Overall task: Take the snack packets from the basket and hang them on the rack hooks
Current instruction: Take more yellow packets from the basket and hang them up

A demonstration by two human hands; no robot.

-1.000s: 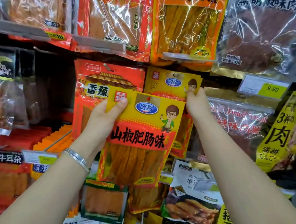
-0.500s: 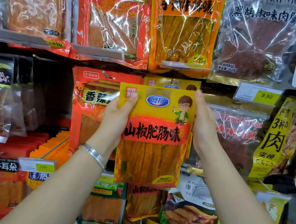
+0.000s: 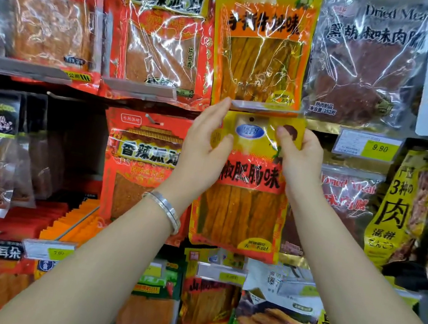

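I see one yellow packet (image 3: 244, 191) upright, long axis vertical (hang hole topmost), both grips clamped on its top: left hand (image 3: 203, 149), right hand (image 3: 301, 158).

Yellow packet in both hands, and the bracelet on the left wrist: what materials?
Yellow packet: looks like glossy flexible plastic film, printed, with a clear window showing orange strips; it creases and glares under the fingers. Bracelet: seems to be polished silver-coloured metal, rigid bands with bright highlights; the alloy can't be told.
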